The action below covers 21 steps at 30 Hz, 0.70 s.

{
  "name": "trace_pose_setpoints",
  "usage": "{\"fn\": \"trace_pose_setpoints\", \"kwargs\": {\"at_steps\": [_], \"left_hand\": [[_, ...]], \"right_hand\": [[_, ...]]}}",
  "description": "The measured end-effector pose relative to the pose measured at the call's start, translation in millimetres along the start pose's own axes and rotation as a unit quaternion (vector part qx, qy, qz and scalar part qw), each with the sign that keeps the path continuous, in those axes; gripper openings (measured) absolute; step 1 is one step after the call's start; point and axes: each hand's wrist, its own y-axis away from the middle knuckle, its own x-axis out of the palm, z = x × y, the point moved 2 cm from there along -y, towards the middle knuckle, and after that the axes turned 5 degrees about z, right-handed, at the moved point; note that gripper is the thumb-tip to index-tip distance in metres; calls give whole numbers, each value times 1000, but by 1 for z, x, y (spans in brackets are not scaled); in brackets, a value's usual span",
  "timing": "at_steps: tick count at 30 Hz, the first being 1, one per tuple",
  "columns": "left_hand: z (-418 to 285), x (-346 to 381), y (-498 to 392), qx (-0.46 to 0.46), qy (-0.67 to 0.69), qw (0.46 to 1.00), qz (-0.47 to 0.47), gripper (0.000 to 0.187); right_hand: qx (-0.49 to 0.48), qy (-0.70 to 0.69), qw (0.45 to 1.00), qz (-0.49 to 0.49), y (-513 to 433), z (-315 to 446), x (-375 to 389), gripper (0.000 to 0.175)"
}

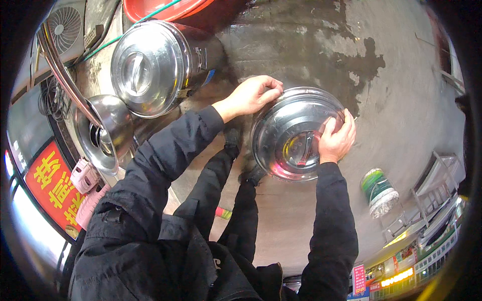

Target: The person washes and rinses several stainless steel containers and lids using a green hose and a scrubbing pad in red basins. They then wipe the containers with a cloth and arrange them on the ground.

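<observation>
A round stainless steel lid [271,131] with a handle [307,149] at its centre is in front of my legs. My left hand [260,94] has its curled fingers at the upper left rim. On the right side, my right hand [339,137] grips the edge, its thumb lying over the top face. Whether anything is under the lid is hidden. To the left, a large stainless steel barrel [205,56] wears a similar handled lid [124,71].
A flared steel vessel [124,150] stands below the barrel. Red plastic basins [150,9] are at the top. Left are a lit sign [51,180] with writing and a pink plastic stool [84,177]. A paint-stained bucket [378,193] is on the right. The concrete floor [361,64] is partly wet.
</observation>
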Motion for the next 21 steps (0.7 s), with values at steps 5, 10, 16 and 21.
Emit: {"fn": "trace_pose_setpoints", "kwargs": {"at_steps": [5,10,16,21], "left_hand": [[20,3,-21,-84,40,996,20,42],[49,7,-34,-73,197,963,170,36],[71,7,-37,-99,318,932,142,27],[68,-4,-40,-84,328,933,118,20]], "right_hand": [[0,3,1000,-3,1,-1,1,51],[10,-2,1000,-1,1,-2,3,51],[-4,-2,1000,-6,1,-4,2,51],[-4,-5,1000,-5,1,-4,3,51]]}}
